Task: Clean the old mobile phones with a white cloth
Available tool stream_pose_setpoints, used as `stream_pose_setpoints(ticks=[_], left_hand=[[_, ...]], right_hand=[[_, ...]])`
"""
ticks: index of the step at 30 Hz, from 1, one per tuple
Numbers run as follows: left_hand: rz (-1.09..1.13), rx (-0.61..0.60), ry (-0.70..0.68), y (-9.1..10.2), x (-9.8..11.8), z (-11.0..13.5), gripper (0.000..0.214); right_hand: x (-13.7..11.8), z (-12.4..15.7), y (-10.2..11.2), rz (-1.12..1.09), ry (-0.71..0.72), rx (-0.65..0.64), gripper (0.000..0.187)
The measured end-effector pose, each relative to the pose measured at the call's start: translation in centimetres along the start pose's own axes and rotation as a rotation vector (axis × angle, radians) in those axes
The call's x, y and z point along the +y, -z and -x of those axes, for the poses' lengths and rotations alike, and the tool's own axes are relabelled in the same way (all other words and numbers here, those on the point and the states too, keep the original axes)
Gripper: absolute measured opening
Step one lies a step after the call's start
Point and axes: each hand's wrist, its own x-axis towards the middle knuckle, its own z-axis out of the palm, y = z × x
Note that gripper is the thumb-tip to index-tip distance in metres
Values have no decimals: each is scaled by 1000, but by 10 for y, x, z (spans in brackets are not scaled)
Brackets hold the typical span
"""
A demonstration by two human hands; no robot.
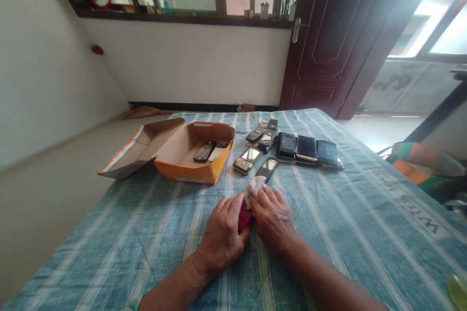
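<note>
My left hand (226, 226) is closed around a dark pink object (244, 215), mostly covered by my fingers, so its kind does not show. Pressed against its upper end is a crumpled white tissue (254, 187), pinched in my right hand (273, 214). The two hands meet above the striped blue cloth. Just beyond the tissue lies a keypad phone (267, 169), and a gold-edged phone (248, 160) is beside it. An open orange cardboard box (188, 173) stands to the left, with a dark phone (205, 150) and a pale phone (218, 151) inside.
Several older phones (268, 139) lie in a cluster behind. To their right, black touchscreen phones (306, 148) sit in a row of stacks. The box's lid (146, 146) hangs open leftward. Striped blue cloth (350, 233) covers the surface. A dark red door (328, 34) stands beyond.
</note>
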Motion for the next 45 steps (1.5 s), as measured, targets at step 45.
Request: stream_pose_setpoints(ticks=[45], left_hand=[[40,-75,1,1,-2,1,58]], right_hand=[[-13,2,3,-131,88,28,25]])
